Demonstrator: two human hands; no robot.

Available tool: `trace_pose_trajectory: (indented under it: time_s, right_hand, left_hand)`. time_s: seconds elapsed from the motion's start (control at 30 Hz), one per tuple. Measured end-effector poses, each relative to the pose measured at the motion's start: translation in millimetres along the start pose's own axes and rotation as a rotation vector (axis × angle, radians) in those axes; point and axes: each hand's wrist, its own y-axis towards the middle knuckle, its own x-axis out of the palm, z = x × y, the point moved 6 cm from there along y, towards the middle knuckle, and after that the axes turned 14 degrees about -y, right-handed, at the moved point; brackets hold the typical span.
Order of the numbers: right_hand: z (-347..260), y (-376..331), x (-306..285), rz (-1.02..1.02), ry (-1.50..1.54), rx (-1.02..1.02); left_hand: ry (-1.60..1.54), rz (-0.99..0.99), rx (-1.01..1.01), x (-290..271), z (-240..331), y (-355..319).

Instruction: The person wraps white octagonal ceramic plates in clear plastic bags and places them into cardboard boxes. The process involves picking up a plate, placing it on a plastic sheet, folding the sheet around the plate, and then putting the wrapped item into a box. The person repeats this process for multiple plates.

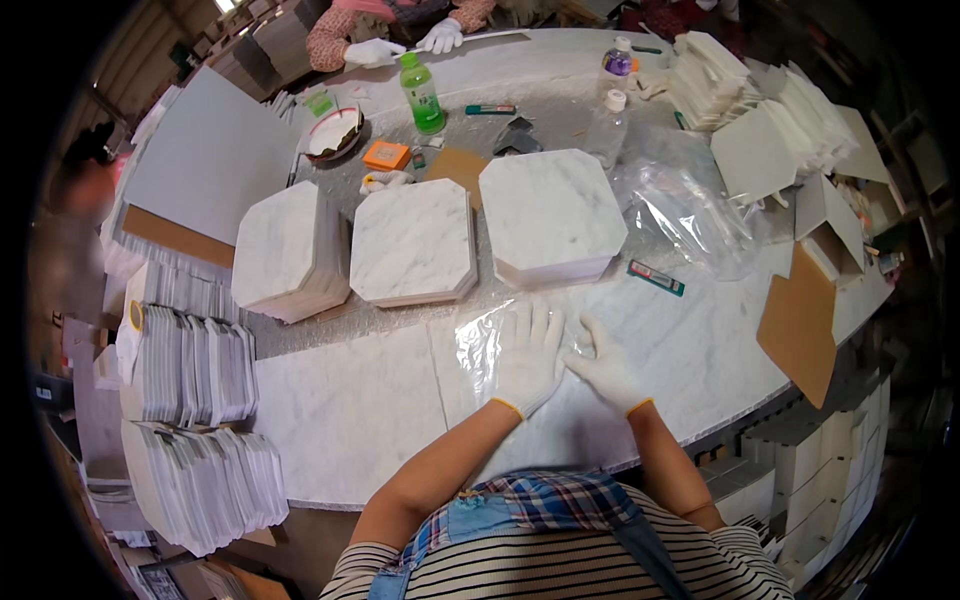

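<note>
My left hand (533, 352), in a white glove with a yellow cuff, lies flat with its fingers stretched out. It rests on a clear plastic sheet or bag (478, 348) spread on the pale marble tabletop (345, 420). Close beside it is my right hand (608, 368), gloved alike, thumb and fingers apart and nothing visible in them. Beyond my hands stand three stacks of white marble tiles with cut corners: a left stack (278, 250), a middle stack (413, 240) and a right stack (552, 208).
Tile rows (195, 370) line the left edge, below a large grey panel (215, 150). A cutter (656, 278), clear plastic bags (690, 215) and brown cardboard (798, 325) lie to the right. A green bottle (422, 95) and bowl (333, 133) stand farther back, before a co-worker's gloved hands (440, 37).
</note>
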Motion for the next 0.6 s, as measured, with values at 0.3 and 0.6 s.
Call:
trace_pose_trajectory:
  time_s: [0.3, 0.6]
  right_hand:
    - [12.8, 1.8, -18.4, 0.057, -0.086, 0.235]
    - [-29.0, 17.6, -19.1, -0.068, -0.176, 0.181]
  left_hand:
    - [0.017, 0.098, 0.013, -20.2, 9.2, 15.0]
    - [-0.377, 0.351, 0.019, -6.3, -26.1, 6.7]
